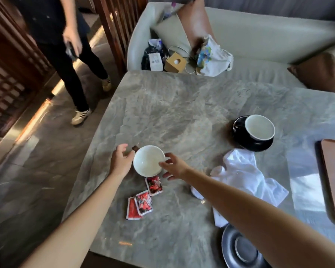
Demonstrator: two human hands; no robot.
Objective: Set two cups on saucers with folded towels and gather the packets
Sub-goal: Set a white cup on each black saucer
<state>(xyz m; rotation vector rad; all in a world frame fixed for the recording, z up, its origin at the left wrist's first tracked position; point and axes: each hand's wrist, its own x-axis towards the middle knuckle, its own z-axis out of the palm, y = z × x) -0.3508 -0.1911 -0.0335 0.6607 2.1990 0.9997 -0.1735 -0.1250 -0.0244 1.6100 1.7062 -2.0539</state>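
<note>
The table (182, 105) is grey veined stone, smooth with a dull sheen. The near cup (149, 160) is glossy white glazed ceramic inside. The far cup (259, 130) is glossy black outside and white within, on a glossy black saucer (246, 146). The empty saucer (238, 248) is dark with a satin shine, possibly metal or glazed ware. The towel (244, 180) is thin white cloth, crumpled, faintly lustrous. The packets (141, 202) are shiny red printed film.

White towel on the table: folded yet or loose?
Loose. The white towel lies crumpled and spread on the table, with uneven corners and wrinkles and no neat folds.
</note>
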